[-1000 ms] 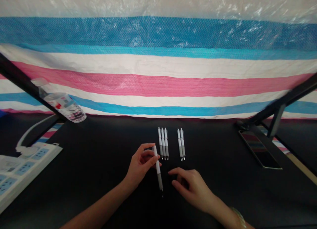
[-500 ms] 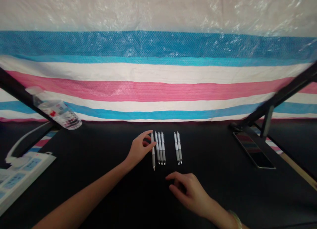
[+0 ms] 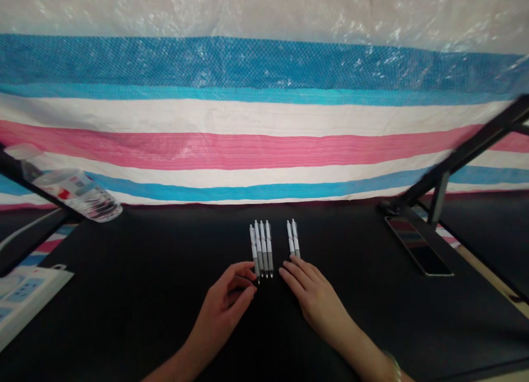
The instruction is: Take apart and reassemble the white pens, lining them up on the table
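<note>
Several white and grey pens lie side by side on the black table, tips toward me, the leftmost pen a little lower than its neighbours. My left hand is at that pen's lower end, thumb and forefinger apart; whether a fingertip touches it I cannot tell. A gap to the right separates two more pens. Over their lower halves rests my right hand, fingers stretched out and hiding the tips. Neither hand grips a pen.
A smartphone lies at the right, beside a black metal support. On the left are a tilted clear plastic bottle and a white power strip. A striped plastic sheet hangs behind the table.
My left hand has let go of the leftmost pen's upper part and come down toward its tip. That pen sits closer to its neighbours. My right hand has moved up onto the two pens.
</note>
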Demonstrator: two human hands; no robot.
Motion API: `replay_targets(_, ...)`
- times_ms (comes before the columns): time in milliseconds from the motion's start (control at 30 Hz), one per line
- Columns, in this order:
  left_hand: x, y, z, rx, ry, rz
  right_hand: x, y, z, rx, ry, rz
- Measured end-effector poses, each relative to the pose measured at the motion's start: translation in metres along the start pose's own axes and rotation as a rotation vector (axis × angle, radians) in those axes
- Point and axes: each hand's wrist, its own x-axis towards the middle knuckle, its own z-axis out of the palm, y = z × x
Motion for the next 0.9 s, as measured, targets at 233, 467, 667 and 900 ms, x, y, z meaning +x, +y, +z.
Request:
replay_targets(233, -0.016, -0.017, 0.018, 0.094, 0.069, 0.184, 0.002, -0.001, 0.001, -0.133, -0.035, -0.066)
replay_targets(467, -0.023, -0.022, 0.017, 0.107, 0.106, 0.210, 0.003, 0.004, -0.003, -0.140, -0.043, -0.079)
replay_targets(667, -0.027, -0.024, 0.021, 0.122, 0.079, 0.231, 0.009, 0.005, -0.015, -0.070, -0.066, -0.141)
replay_targets(900, -0.029, -0.025, 0.021, 0.133, 0.068, 0.227, 0.000, 0.008, -0.022, 0.222, 0.177, -0.146)
